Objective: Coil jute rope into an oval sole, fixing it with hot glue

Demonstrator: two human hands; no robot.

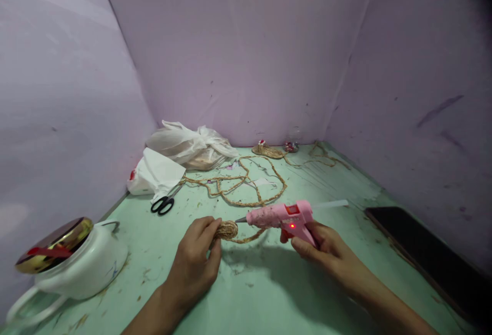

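My left hand pinches a small oval coil of braided jute rope between thumb and fingers, just above the table. In my right hand is a pink hot glue gun, gripped by its handle, with a red light lit on its side. Its metal nozzle points left and ends at the coil's upper edge; whether it touches cannot be made out. A clear glue stick sticks out of the gun's back. From the coil a tail of braid runs right, passing behind the gun to the loose braided rope on the table.
Black-handled scissors lie by a white paper-covered bundle and a plastic bag at back left. A white pot with a gold lid stands front left. A flat woven piece lies behind. A dark phone rests right. Pale walls enclose the table.
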